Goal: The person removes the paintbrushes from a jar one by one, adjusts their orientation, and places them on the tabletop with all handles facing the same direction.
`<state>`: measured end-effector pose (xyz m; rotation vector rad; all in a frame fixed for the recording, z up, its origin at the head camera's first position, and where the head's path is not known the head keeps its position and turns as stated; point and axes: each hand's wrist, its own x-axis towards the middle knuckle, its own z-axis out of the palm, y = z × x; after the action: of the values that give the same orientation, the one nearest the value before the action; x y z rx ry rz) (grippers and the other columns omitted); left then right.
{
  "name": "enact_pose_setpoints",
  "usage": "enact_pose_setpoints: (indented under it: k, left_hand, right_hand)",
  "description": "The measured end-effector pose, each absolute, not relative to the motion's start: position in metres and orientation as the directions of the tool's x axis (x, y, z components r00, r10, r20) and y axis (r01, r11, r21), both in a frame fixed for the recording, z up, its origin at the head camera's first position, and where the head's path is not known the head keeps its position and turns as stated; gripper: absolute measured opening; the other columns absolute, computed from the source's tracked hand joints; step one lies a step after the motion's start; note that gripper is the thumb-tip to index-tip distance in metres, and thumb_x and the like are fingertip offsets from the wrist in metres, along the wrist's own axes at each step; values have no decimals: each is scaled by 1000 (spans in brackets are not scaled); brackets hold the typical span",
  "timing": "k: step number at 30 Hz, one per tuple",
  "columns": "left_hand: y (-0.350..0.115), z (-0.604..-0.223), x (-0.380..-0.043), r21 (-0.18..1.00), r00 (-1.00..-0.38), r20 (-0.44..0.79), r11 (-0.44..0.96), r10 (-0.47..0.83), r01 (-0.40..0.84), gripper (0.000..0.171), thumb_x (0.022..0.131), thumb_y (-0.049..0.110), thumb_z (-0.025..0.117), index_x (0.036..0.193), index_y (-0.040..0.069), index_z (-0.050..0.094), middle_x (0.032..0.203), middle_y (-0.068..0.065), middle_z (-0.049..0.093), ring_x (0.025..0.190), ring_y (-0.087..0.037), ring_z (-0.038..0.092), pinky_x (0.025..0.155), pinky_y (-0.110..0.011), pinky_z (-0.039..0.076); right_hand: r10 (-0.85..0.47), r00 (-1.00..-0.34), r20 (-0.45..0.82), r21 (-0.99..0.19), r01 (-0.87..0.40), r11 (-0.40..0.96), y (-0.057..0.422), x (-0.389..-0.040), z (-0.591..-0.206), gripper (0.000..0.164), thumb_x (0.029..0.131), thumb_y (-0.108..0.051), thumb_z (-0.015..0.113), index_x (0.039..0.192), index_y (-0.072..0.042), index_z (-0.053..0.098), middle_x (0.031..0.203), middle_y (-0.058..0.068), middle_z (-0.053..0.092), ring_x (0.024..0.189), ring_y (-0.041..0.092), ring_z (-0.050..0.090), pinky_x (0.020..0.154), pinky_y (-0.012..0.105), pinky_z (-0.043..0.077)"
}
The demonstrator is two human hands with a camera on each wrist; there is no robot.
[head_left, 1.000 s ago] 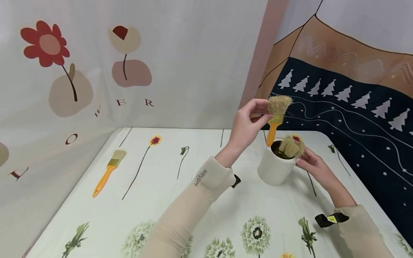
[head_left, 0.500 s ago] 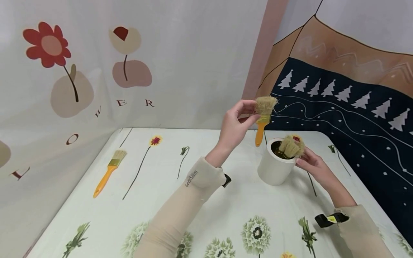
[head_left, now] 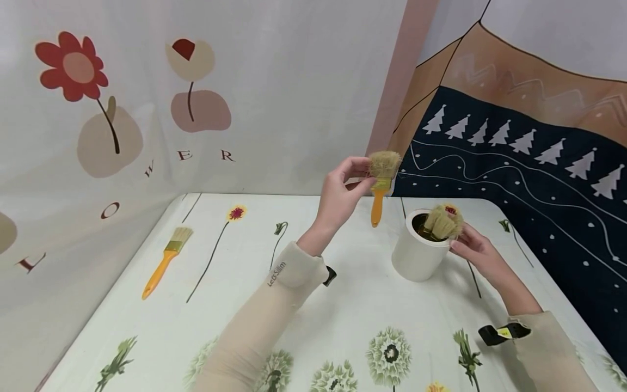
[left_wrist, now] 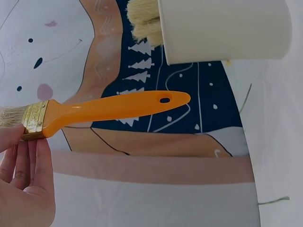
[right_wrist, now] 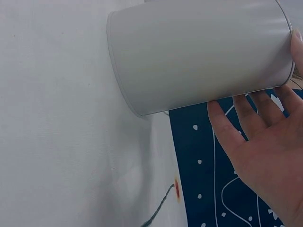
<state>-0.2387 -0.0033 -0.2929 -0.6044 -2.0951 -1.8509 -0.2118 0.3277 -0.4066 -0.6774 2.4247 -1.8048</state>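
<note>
My left hand (head_left: 338, 201) pinches a paintbrush (head_left: 377, 206) at its brass-coloured ferrule, thumb on one side and fingers on the other. Its bristles point up and its orange handle (left_wrist: 118, 108) hangs down, left of a white canister (head_left: 416, 261). That canister stands upright on the table, with pale brush bristles (head_left: 442, 222) sticking out over its right rim; their handle is hidden inside. My right hand (head_left: 477, 255) holds the canister on its right side, with fingers (right_wrist: 222, 125) against the wall and thumb at the rim.
Another paintbrush (head_left: 168, 255) with an orange handle lies at the left of the table, bristles away from me. The flower-print tablecloth (head_left: 352, 305) reaches back to a pale wall hanging (head_left: 294, 109). A dark tree-print cloth (head_left: 553, 218) hangs along the right.
My left hand has carried its paintbrush leftward, from above the canister's left rim to well beside it, and slightly lower at the end. The right hand and the canister have stayed in place.
</note>
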Motion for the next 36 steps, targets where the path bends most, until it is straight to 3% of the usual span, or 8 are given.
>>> enact_pose_setpoints:
  k: [8, 36]
  left_hand:
    - [-21, -298, -240, 882, -886, 450, 101, 107, 460, 31, 93, 9, 69, 124, 7, 62, 120, -10, 67, 109, -21, 66, 93, -29, 58]
    - [-94, -315, -245, 912, -931, 363, 193, 32, 362, 35, 96, 10, 66, 129, 5, 59, 124, -15, 64, 113, -25, 62, 100, -41, 54]
  right_hand:
    - [-362, -907, 216, -916, -316, 247, 328, -211, -406, 61, 106, -9, 45, 160, -10, 18, 133, -32, 44, 119, -17, 50, 91, 6, 49]
    - [-363, -904, 227, -914, -327, 242, 327, -212, -407, 61, 106, -9, 44, 160, -10, 16, 136, -31, 42, 120, -16, 50, 92, 6, 48]
